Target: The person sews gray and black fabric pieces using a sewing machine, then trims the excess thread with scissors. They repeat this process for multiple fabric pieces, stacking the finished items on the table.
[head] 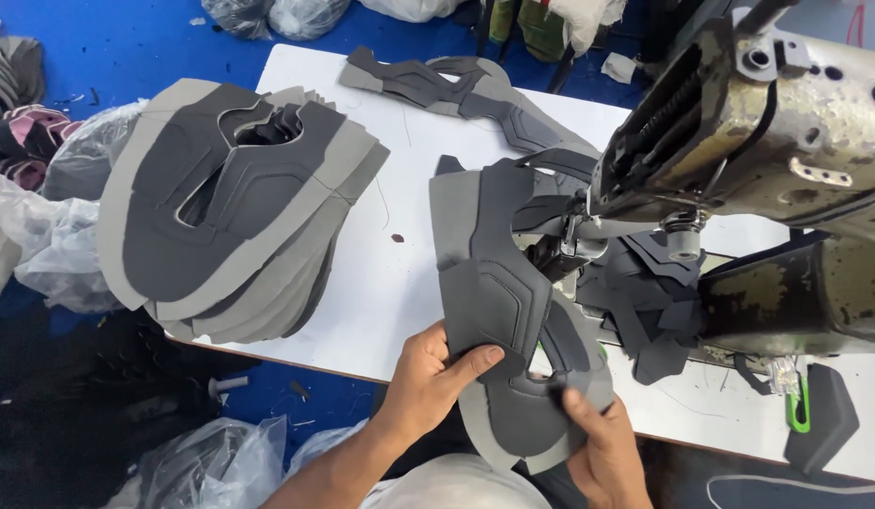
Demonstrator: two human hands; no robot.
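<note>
Head view: grey shoe upper piece (499,302), flat and curved, light grey base with darker grey overlay panels stitched on, lying on the near edge of the white table (381,283) and running up under the sewing machine (767,141) at the right. Left hand (437,372) pinching its near left edge, thumb on top of the dark panel. Right hand (598,443) gripping the near right end, fingers curled over the edge. Stack of matching grey pieces (230,207) well apart at the left. More cut pieces (456,90) at the far side. Clear plastic bags (60,236) beside the table at left.
</note>
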